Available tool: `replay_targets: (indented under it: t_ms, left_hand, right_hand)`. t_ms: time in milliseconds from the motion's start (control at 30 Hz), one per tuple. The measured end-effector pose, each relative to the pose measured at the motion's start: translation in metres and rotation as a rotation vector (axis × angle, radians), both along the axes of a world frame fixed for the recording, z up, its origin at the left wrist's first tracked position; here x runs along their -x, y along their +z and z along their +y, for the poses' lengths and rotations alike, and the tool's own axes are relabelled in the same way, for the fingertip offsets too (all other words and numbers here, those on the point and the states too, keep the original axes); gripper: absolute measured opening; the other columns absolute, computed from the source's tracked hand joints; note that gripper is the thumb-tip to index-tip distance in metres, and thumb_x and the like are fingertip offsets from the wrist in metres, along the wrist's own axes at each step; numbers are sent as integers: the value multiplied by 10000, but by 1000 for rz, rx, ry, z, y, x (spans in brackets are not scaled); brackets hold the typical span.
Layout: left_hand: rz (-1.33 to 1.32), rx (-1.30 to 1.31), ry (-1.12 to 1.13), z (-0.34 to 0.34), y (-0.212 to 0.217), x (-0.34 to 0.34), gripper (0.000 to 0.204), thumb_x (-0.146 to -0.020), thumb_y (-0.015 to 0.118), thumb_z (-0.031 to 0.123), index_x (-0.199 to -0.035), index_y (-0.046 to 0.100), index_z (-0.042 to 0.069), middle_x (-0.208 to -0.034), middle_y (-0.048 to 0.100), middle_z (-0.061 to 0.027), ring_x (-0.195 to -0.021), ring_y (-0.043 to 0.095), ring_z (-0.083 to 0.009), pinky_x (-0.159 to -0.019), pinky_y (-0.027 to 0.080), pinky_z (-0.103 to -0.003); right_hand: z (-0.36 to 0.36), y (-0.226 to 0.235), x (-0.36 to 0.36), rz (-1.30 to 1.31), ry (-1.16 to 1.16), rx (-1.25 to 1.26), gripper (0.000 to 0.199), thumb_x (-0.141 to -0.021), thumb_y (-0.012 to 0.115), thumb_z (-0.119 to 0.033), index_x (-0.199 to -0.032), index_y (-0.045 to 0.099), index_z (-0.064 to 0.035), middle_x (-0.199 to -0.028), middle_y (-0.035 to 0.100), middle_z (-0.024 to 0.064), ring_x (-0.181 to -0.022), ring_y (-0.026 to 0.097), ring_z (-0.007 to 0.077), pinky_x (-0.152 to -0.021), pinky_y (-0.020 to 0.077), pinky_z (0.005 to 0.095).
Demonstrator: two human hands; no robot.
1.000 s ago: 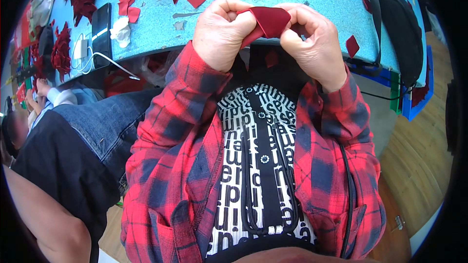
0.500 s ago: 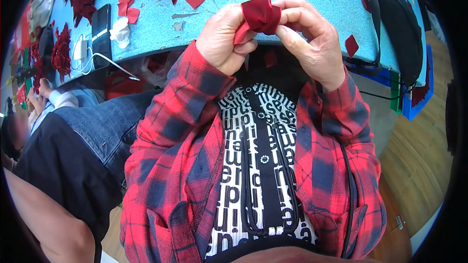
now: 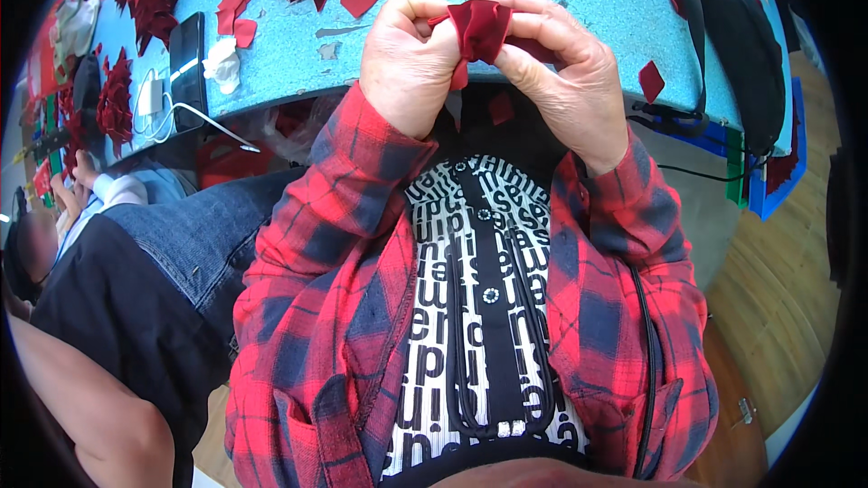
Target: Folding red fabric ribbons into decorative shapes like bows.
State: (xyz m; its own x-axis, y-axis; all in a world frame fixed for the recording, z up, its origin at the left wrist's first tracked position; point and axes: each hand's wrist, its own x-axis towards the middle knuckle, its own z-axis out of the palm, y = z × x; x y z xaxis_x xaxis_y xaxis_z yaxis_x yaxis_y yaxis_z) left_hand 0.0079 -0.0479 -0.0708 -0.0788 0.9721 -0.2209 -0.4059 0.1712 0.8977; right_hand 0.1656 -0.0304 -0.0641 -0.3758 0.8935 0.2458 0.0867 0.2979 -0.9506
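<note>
- I see my left hand [image 3: 407,63] and right hand [image 3: 574,81] pinching one folded red cloth [image 3: 481,27] between them.
- It shows against one blue counter [image 3: 294,56].
- Leftward: one white wad [image 3: 221,66], one dark flat device [image 3: 187,68].
- Rightward: one black bag [image 3: 737,54].

Both arms reach forward from the torso with bent elbows, the forearms slanting inward so that the hands meet in front of the chest, fingertips near each other. The left forearm [image 3: 362,167] rises to a bare left wrist [image 3: 393,113], and the left hand [image 3: 407,59] is folded tight, its fingers curled under and its thumb pressed toward the index finger. The right forearm [image 3: 633,203] leads to the right wrist [image 3: 604,146], slightly nearer the body than the other. The right hand [image 3: 574,72] is more extended — index and middle fingers stretched leftward, thumb opposing them from below — in a pinch.
</note>
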Motion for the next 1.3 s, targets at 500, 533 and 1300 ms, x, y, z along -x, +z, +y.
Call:
replay_targets:
  t_ms: [500,533,1300]
  left_hand:
    - [96,-88,-2,4,5,2,237,-802,615,0,-1000,486,26,-950,570,-106,-683,558,-98,-519,439,-181]
    - [275,-257,65,5,1,4,236,-785,632,6,-987,516,39,-990,557,-114,-734,556,-122,-553,445,-201]
    - [1129,-673,42,6,9,19,180,-689,755,67,-855,686,60,-868,602,-48,-861,539,-183,-754,434,-292]
  right_hand:
    - [7,-5,-1,-73,-74,141,160,-787,548,27,-925,629,39,-1078,608,74,-887,576,103,-785,472,232]
    - [8,-8,-1,-88,-97,92,159,-789,552,24,-928,629,38,-1075,610,76,-884,577,103,-781,472,232]
    - [6,-8,13,-116,-202,-55,172,-792,598,-10,-959,638,9,-1062,620,85,-893,587,114,-757,477,237]
